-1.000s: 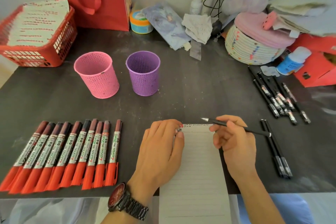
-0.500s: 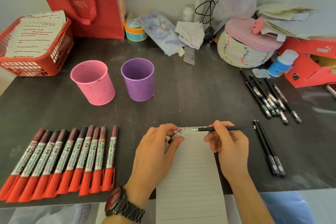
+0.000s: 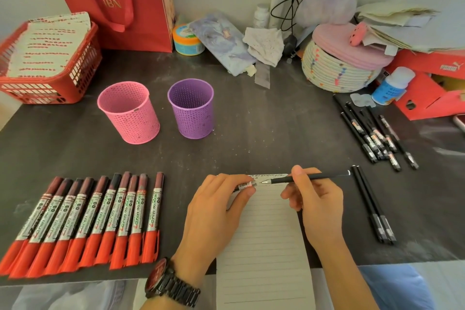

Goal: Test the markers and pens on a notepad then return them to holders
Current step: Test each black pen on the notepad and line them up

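**Pen tip and cap almost meeting over the pad**

At 9 o'clock from the notepad [image 3: 264, 246] I see the red markers [image 3: 83, 221] lying in a tight row, red ends toward me. At 11 o'clock the pink holder [image 3: 129, 113] stands upright, with the purple holder [image 3: 191, 108] just beside it.

The left hand [image 3: 214, 216] rests at the pad's left edge, thumb and fingers pinching a short labelled pen cap [image 3: 245, 186]. The pen [image 3: 309, 178] lies level over the pad's top edge, its tip pointing to 9 o'clock and just short of the cap. The right hand [image 3: 317, 204] pinches the barrel near the front, thumb on top.

At 3 o'clock two black pens [image 3: 372, 206] lie side by side, and more loose pens [image 3: 377, 133] lie at 1 o'clock.

I judge the pen light, stiff and slick. I would hold it close behind the tip for aim, because the cap's mouth is small and a skewed push could ink a finger.
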Action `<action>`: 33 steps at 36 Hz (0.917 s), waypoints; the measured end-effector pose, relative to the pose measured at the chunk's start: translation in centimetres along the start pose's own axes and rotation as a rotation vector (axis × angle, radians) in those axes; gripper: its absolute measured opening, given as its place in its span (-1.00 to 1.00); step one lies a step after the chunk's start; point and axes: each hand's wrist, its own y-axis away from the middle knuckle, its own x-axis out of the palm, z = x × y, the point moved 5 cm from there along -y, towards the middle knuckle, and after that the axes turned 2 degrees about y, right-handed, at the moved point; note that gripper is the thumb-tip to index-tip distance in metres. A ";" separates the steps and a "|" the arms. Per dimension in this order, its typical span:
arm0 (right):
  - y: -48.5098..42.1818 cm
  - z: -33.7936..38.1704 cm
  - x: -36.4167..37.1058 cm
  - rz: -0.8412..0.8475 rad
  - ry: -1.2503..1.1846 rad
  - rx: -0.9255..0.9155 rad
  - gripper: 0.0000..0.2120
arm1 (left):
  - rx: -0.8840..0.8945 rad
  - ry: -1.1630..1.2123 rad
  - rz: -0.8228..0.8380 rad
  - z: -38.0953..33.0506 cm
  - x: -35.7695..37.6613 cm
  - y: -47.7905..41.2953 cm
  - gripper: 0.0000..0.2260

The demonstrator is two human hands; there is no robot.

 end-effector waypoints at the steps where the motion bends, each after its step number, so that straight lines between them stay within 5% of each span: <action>1: 0.0 0.0 0.0 0.007 0.004 -0.001 -0.70 | 0.000 -0.001 0.005 0.1 0.1 0.0 -0.63; 10: 0.3 0.3 0.3 0.072 0.057 -0.035 -0.79 | 0.043 0.012 -0.020 -0.1 -0.2 0.1 -0.78; 33: 0.6 0.9 0.9 0.206 0.122 -0.084 -0.86 | -0.032 0.172 0.014 0.0 -0.5 0.1 -0.72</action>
